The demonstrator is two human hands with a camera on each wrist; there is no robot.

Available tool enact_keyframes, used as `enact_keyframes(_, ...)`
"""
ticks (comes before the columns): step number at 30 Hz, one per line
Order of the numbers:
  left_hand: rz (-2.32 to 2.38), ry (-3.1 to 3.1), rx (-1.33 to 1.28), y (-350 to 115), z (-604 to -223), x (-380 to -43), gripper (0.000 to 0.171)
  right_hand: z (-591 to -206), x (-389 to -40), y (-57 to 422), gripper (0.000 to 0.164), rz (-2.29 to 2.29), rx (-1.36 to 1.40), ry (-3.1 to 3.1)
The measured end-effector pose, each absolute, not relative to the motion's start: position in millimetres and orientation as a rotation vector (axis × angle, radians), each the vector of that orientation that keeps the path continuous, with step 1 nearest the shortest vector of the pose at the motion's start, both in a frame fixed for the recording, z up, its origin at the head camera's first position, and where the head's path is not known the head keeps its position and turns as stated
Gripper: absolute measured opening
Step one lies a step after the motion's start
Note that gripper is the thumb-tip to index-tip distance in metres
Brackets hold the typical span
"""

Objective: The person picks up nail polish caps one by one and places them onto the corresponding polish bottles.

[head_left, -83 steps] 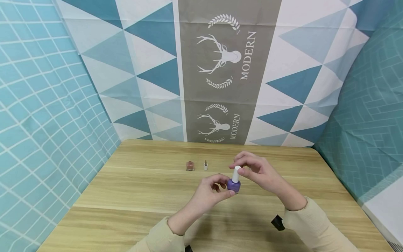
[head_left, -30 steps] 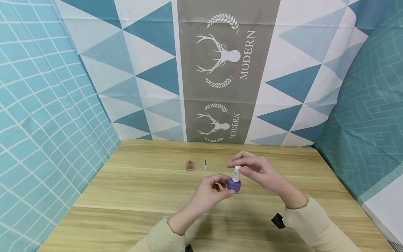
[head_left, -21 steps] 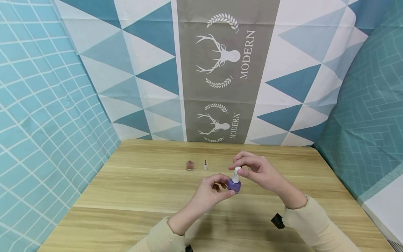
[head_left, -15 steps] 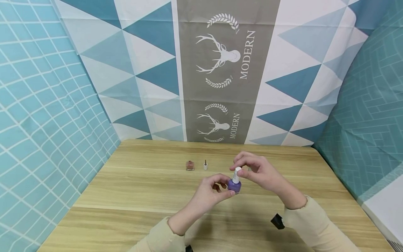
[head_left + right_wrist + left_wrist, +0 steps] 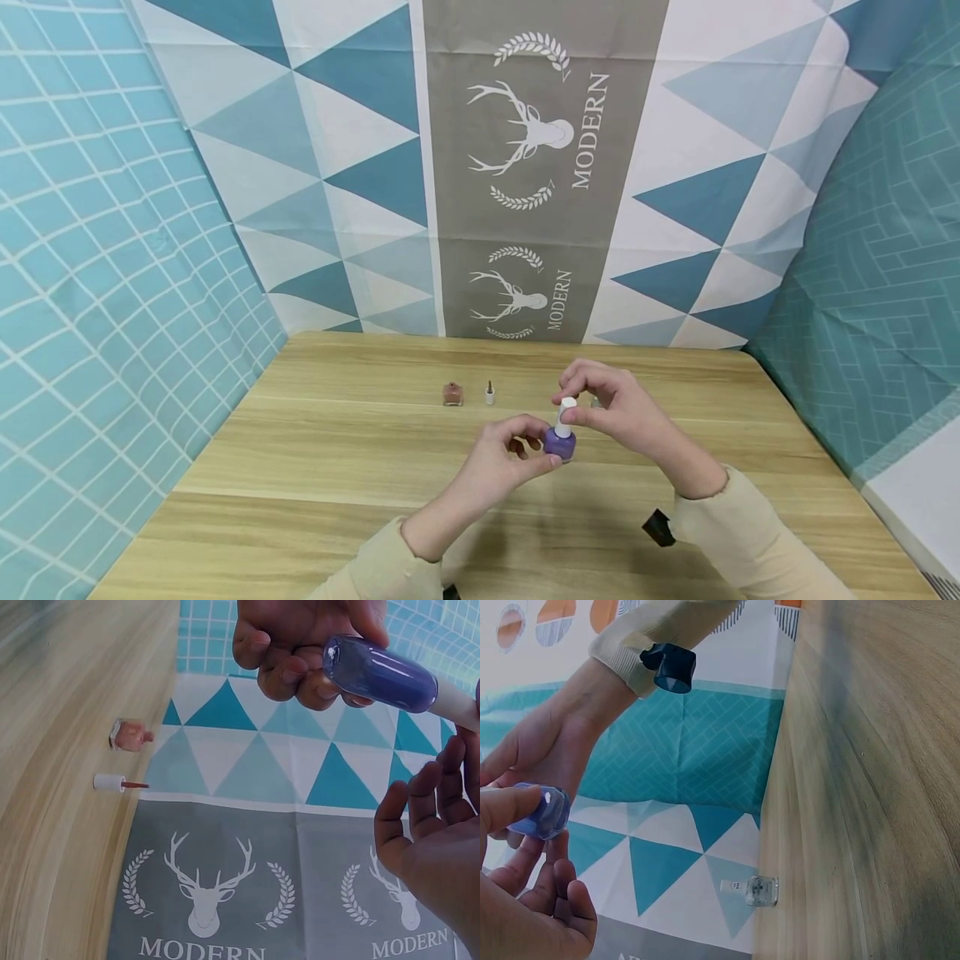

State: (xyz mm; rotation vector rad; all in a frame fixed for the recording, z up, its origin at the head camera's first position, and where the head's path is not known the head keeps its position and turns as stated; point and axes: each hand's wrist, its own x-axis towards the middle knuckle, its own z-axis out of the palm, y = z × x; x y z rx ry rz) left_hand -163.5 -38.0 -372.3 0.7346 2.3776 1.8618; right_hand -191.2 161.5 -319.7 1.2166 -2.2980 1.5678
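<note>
A nail polish bottle (image 5: pixel 559 445) with purple polish is up above the table, its white cap (image 5: pixel 565 418) on top. My left hand (image 5: pixel 501 460) grips the glass body between thumb and fingers. From the other side my right hand (image 5: pixel 618 410) pinches the cap. In the right wrist view the purple bottle (image 5: pixel 382 676) and its cap (image 5: pixel 454 703) are still together, and the left thumb presses the glass. The cap is hidden behind the hands in the left wrist view.
An uncapped brown-pink polish bottle (image 5: pixel 453 395) stands on the wooden table (image 5: pixel 337 467). Beside it stands its white brush cap (image 5: pixel 490 395), brush up. A clear bottle with a white cap (image 5: pixel 761 891) stands behind my right hand. Patterned cloths hang around the table.
My right fingers have shifted on the cap, and the lettering on the cap has turned out of sight. The bottle moves very slightly right; the left hand keeps its grip.
</note>
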Motion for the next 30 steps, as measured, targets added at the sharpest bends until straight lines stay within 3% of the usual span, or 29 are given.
enact_keyframes(12, 1.869, 2.383, 0.723, -37.6, -371.8, -163.1, 0.022, -320.5, -191.7, 158.8, 0.015, 1.625, 1.195, -2.259)
enact_keyframes(17, 1.873, 2.389, 0.731, -38.0, -371.9, -162.9, 0.022, -320.8, -192.4, 159.3, 0.015, 1.595, 1.235, -2.273)
enact_keyframes(22, 1.869, 2.4, 0.743, -38.9, -372.6, -163.2, 0.021, -323.0, -192.9, 163.9, 0.029, 1.575, 1.334, -2.284)
enact_keyframes(30, 1.863, 2.395, 0.748, -39.8, -371.9, -163.0, 0.021, -321.5, -192.5, 166.6, 0.026, 1.66, 1.439, -2.302)
